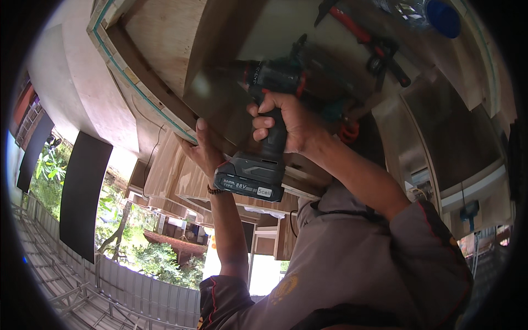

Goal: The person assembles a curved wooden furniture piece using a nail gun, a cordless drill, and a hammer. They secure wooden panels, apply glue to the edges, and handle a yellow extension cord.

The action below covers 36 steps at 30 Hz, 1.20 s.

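Overhead, a dark wooden panel [220, 93] is braced by the flat, open left hand [204, 147] while the right hand [286, 124] grips a cordless drill [269, 110] against it, so fastening looks under way, unfinished.

- A dark, glossy wooden counter [220, 104] filled the middle of the view, its edge running from upper left down to the right.
- A red-and-black bar clamp [366, 41] lay on its far right part.
- A clear plastic bottle with a blue cap [434, 15] lay at the far right corner.
- A small orange thing [348, 132], half hidden, sat near the right edge.
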Available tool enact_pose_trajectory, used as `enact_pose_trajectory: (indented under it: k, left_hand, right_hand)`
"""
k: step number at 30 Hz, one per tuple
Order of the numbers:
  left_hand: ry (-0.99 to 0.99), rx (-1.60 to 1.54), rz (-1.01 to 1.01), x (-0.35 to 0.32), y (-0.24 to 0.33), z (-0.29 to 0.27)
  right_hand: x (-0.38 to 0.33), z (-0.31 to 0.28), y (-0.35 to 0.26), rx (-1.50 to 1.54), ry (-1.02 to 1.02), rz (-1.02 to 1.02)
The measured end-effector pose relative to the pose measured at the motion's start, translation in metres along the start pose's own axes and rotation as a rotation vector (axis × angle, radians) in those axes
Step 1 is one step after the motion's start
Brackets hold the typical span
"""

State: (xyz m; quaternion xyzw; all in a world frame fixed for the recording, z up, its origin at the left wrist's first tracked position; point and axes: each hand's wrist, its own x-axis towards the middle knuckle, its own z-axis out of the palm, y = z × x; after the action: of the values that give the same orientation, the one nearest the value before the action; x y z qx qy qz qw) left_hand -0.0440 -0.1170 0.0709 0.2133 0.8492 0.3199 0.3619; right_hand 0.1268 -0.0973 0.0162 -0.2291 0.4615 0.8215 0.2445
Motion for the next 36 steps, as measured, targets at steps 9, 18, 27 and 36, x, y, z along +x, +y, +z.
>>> enact_pose_trajectory:
  k: [9, 18, 27, 36]
  left_hand:
    - [-0.134, -0.099, -0.020, 0.004, -0.013, -0.023]
    - [-0.172, -0.138, -0.024, 0.004, -0.011, -0.020]
    - [-0.241, -0.302, -0.010, 0.030, -0.038, -0.037]
    - [-0.229, -0.171, 0.231, 0.013, -0.009, -0.015]
  right_hand:
    - [0.005, 0.006, 0.004, -0.041, -0.015, -0.034]
    - [0.009, 0.006, 0.001, -0.039, -0.005, -0.044]
    - [0.005, 0.018, 0.010, -0.124, 0.073, -0.130]
    - [-0.029, -0.008, 0.019, -0.112, -0.075, -0.090]
